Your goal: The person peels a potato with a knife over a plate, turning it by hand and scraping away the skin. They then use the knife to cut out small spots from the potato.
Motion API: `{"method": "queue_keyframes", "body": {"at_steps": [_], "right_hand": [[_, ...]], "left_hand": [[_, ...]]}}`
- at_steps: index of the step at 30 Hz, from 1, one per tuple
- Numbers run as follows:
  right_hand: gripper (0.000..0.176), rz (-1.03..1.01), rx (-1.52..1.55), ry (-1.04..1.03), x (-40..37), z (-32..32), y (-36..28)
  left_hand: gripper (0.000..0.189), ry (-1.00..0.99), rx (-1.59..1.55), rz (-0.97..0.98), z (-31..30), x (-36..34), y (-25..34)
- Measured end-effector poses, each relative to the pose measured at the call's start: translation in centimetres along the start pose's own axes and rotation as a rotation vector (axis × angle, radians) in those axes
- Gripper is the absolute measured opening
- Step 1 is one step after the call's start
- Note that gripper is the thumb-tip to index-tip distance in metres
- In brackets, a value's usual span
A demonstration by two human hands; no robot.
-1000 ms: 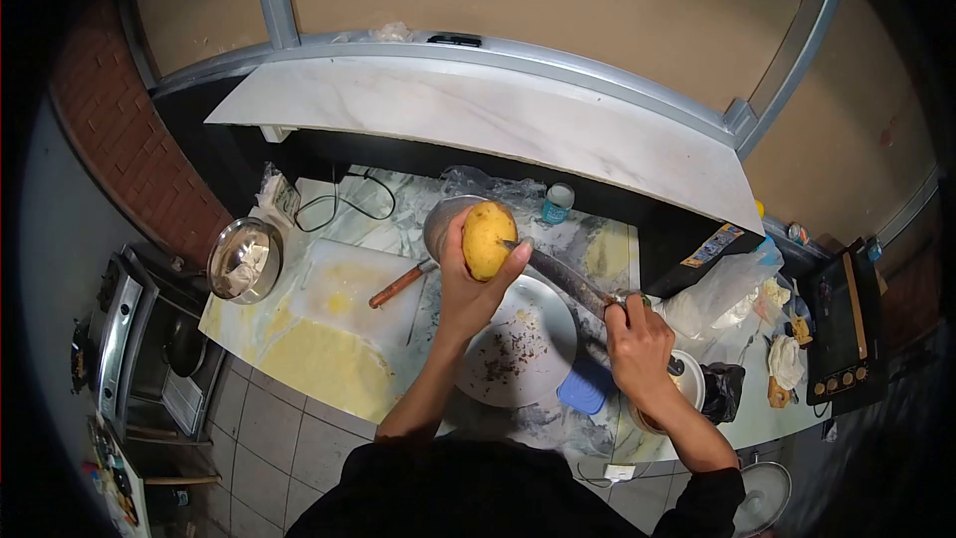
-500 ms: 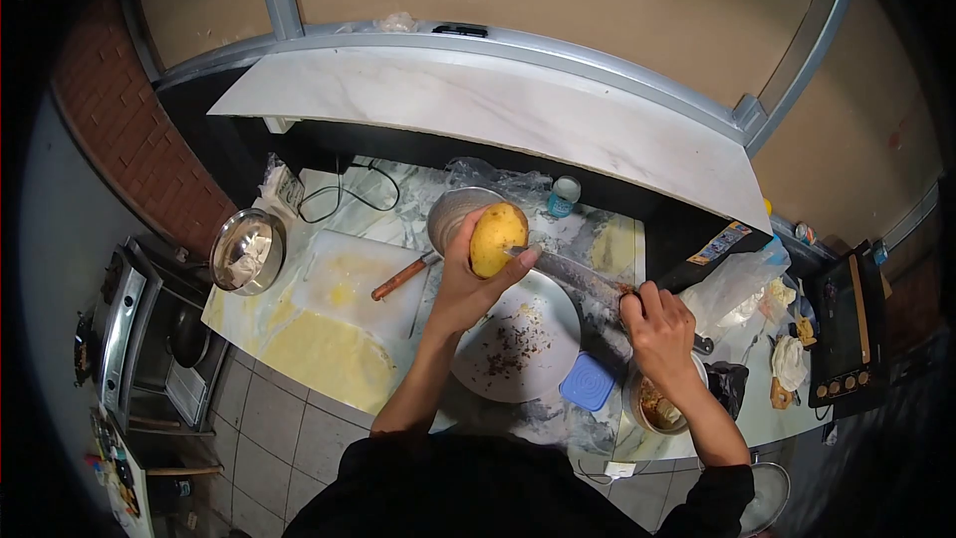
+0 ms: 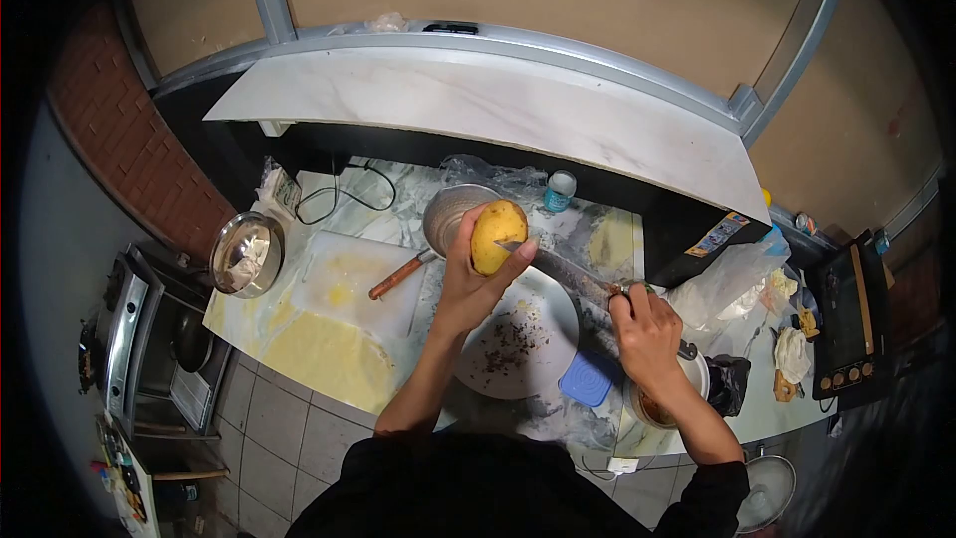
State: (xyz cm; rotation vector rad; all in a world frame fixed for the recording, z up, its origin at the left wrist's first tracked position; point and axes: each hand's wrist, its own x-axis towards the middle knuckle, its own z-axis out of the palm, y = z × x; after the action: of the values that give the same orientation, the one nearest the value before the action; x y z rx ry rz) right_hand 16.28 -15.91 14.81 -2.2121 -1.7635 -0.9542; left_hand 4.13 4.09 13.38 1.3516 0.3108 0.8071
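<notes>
A yellow potato [image 3: 499, 229] is gripped in my left hand [image 3: 468, 284], with the thumb reaching toward the knife tip. My right hand [image 3: 647, 334] is closed round the handle of a knife [image 3: 570, 276]. The long blade points left, and its tip rests against the potato's right side. Below the potato lies a white plate [image 3: 553, 359] scattered with dark and pale scraps. Behind my left hand stands a metal saucepan [image 3: 443, 214] with a wooden handle.
A white cutting board [image 3: 373, 304] and a steel bowl [image 3: 246, 254] are on the left. A blue lid [image 3: 586, 379], a white tub [image 3: 697, 377] and a black bag [image 3: 730, 384] sit near my right forearm. A small blue can [image 3: 560, 191] stands behind.
My right hand and the knife have shifted slightly left, and the blade tip now lies further across the potato. The left hand has barely moved.
</notes>
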Motion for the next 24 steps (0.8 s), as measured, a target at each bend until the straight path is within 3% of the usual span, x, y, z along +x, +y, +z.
{"method": "queue_keyframes", "body": {"at_steps": [24], "right_hand": [[0.013,0.124,0.014,-0.005,-0.8,1.4,-1.9]], "left_hand": [[0.046,0.2,0.048,0.065,1.4,0.3,-1.0]]}}
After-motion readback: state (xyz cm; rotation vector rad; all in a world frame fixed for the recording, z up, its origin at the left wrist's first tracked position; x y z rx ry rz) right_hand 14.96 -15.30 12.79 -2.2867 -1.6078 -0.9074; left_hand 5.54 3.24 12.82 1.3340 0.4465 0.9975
